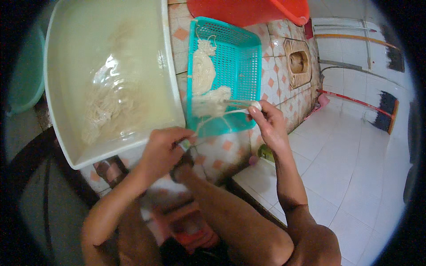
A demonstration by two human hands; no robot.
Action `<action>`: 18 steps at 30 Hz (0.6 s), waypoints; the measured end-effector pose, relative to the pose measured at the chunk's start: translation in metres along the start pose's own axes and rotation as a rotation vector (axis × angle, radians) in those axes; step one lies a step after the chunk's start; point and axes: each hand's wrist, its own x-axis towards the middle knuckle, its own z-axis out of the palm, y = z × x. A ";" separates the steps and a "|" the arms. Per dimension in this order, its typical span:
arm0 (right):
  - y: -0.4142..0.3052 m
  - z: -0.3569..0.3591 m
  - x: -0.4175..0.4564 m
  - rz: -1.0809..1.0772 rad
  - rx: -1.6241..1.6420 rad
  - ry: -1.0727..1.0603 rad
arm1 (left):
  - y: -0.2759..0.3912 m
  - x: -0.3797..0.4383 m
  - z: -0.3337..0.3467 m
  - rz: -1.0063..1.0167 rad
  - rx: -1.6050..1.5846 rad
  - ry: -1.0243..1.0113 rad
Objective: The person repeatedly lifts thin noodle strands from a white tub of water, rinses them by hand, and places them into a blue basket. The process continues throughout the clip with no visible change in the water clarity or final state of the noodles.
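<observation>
My right hand (269, 121) pinches a wet, pale strand (238, 112) between thumb and fingers above the near right edge of a turquoise perforated plastic basket (248, 69). At the basket's near left corner, my left hand (163, 151) has its fingertips closed on thin ends of the same stringy material. Between the hands, a blurred cream-coloured bundle (213, 101) hangs or lies over the basket; which of the two I cannot tell. Another cream-coloured bundle (203, 69) rests along the basket's left side. To the left, a white tub (171, 83) holds cloudy water with a submerged clump of strands (100, 113).
Behind the basket is a red plastic basin (239, 11). A squat toilet (298, 63) is set into the patterned tile floor (271, 78) at right. White tiled wall (339, 143) borders the right side. Another greenish tub (28, 73) stands far left. My legs are below.
</observation>
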 end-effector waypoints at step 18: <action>0.096 0.035 -0.037 0.546 0.652 -0.019 | -0.029 0.075 0.185 -0.536 -0.640 -0.128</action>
